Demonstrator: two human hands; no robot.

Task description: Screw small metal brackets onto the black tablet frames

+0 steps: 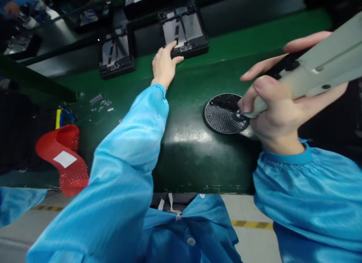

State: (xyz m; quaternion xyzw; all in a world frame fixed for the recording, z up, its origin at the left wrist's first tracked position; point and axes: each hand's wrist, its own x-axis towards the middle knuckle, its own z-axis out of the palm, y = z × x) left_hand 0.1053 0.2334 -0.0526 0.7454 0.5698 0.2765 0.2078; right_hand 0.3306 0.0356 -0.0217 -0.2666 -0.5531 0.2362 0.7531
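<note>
While reaching across the green bench (198, 150) with the left hand (163, 65), keep the fingertips flat on the near edge of the black frame (183, 29). They touch it now, with the thumb against the front rim, loose and not clamped round anything.

- Judging by that reach, best to hook the rim firmly before drawing the frame in.
- Pull straight and low along the bench, without tipping the frame.
- Steer clear of the second frame (115, 54), which lies to the left of the first and apart from it.
- Mind the long blue sleeve (127, 150): lift the forearm enough to avoid sweeping the small loose parts (100, 103) scattered nearer the left. No concern from the red basket (63, 157), well apart at the bench's left end.

With the right hand (278, 112), clenched round the grey driver (319, 63):

- Hold the body steady, two fingers stretched along its upper side for guidance.
- Keep the tip down at the right edge of the round perforated disc (223, 114), which sits near the front of the bench.
- Press lightly, squarely into one hole, never dragging sideways across the grid.

Cannot tell whether anything sits on the bit, being too small and partly hidden by the thumb. Worth checking by feel before lifting away.
</note>
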